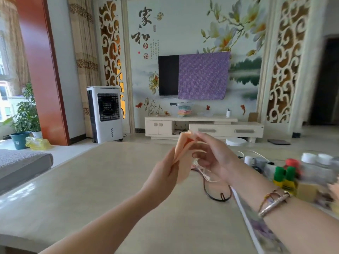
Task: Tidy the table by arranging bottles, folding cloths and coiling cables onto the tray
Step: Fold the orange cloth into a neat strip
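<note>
Peach cloth [180, 158] hangs in mid-air above the table [91, 180], well clear of its top, and in the head view I see it held between both hands: the left hand [163, 173] pinches its lower edge from seven o'clock, thumb against curled fingers, while the right hand [211, 158] nips the upper corner from three o'clock between thumb and forefinger, the other fingers loosely curled. I judge it is lifted like this so that the halves can be brought together for a fold without dragging. The tray [256, 222], with a flowered rim, lies at five o'clock under the right forearm, and blurred bottles [286, 176] crowd it at three o'clock; a dark cable [218, 193] loops on the table just below the hands, beside a white cable [205, 173]. Open room lies toward eight and nine o'clock, where the table runs bare to its left edge; rightward I have little clearance.
</note>
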The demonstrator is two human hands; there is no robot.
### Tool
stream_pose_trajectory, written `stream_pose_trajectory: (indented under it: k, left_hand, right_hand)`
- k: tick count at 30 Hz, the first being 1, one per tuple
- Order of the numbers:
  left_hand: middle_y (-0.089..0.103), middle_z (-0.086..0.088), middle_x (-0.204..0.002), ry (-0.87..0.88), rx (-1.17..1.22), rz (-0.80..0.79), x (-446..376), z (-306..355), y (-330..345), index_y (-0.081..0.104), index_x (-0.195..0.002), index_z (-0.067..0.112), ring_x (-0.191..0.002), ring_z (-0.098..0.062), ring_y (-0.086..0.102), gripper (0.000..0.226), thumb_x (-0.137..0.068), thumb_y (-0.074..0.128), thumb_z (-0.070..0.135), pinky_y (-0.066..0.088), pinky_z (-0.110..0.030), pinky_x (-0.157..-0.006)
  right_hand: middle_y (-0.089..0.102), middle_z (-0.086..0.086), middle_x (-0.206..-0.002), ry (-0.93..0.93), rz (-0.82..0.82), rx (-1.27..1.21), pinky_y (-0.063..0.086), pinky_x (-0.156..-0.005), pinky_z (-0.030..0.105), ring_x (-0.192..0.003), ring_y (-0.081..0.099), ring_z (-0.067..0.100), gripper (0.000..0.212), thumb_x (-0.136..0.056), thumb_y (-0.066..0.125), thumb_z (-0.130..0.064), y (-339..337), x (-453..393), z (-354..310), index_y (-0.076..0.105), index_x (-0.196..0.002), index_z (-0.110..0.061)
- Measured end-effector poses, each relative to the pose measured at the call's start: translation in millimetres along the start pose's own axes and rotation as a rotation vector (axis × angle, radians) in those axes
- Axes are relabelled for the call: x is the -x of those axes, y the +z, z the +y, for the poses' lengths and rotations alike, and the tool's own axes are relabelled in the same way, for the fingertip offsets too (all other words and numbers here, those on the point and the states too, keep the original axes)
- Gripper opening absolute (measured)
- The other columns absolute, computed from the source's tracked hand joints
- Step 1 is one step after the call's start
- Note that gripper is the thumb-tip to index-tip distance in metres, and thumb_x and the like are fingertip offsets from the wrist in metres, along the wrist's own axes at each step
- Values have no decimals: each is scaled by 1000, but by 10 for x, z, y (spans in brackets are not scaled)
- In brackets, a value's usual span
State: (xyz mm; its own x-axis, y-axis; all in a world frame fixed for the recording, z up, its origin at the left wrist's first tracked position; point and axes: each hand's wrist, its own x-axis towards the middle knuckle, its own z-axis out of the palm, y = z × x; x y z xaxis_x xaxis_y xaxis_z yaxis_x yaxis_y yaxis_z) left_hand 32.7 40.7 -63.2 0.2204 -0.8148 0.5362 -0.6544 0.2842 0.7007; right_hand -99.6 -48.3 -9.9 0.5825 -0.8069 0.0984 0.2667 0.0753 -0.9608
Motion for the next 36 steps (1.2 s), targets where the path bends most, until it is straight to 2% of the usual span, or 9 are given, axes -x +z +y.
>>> stream_pose_trajectory:
  k: [5,10,14,20,24,27,29,32,36]
  left_hand:
    - [62,-3,-107,-129,554,-153,-313,924,628,50,-114,43,-92,-20,63,39,-101,34,9,57,-42,-79]
    - [66,-5,-99,-332,1066,-343,-428,1600,1439,53,-120,28,-81,-19,65,37,-95,39,4,57,-35,-62]
    - [62,-11,-105,-472,1033,-511,-422,1839,2161,48,-127,15,-87,-23,61,35,-96,36,4,53,-34,-64]
    - [55,-12,-113,-493,822,-528,-469,2007,2893,41,-125,15,-96,-24,59,40,-90,38,-5,56,-30,-57]
    - [54,0,-99,-441,655,-541,-488,1989,3066,52,-118,10,-100,-21,58,32,-89,45,-2,56,-24,-63]
    - [50,4,-100,-419,521,-510,-446,1923,3155,46,-132,13,-84,-12,55,43,-91,54,6,51,-18,-59]
    - [51,5,-94,-414,504,-498,-412,1864,3158,53,-115,20,-76,-8,52,26,-91,56,10,52,-22,-67]
    - [55,0,-104,-399,479,-486,-377,1747,3137,53,-120,19,-77,-10,53,27,-94,52,14,52,-24,-72]
    - [60,2,-98,-423,472,-477,-386,1593,3054,51,-129,21,-88,-16,57,37,-94,45,11,53,-30,-82]
  right_hand:
    - [61,-2,-114,-207,405,521,41,-74,29,-102,56,13,28,-94,54,-39,-979,542,-544,56,-115,-19]
    - [58,2,-108,-93,617,635,47,-90,38,-100,57,21,28,-93,55,-43,-1910,1103,-833,52,-116,-26]
    - [54,0,-94,-60,815,745,45,-72,31,-82,55,19,32,-92,57,-17,-2527,1374,-959,46,-121,-25]
    - [54,13,-112,47,992,840,36,-72,26,-89,51,24,43,-87,59,-5,-3417,1570,-937,49,-129,-10]
    - [56,10,-112,190,933,1041,40,-70,29,-95,53,26,38,-86,55,-4,-3631,1555,-914,51,-122,-14]
    - [48,8,-137,327,783,1522,40,-94,31,-125,46,27,49,-88,55,-19,-3576,1520,-850,43,-135,-22]
    - [28,2,-155,190,679,1750,26,-114,39,-143,24,24,57,-93,50,-31,-3417,1468,-799,31,-146,-28]
    - [1,-8,-161,121,477,1699,1,-119,46,-149,-3,18,52,-101,27,-47,-3186,1376,-663,17,-151,-39]
    - [-2,-6,-162,365,354,1664,0,-118,51,-149,-3,18,55,-99,6,-51,-3152,1312,-270,3,-152,-39]
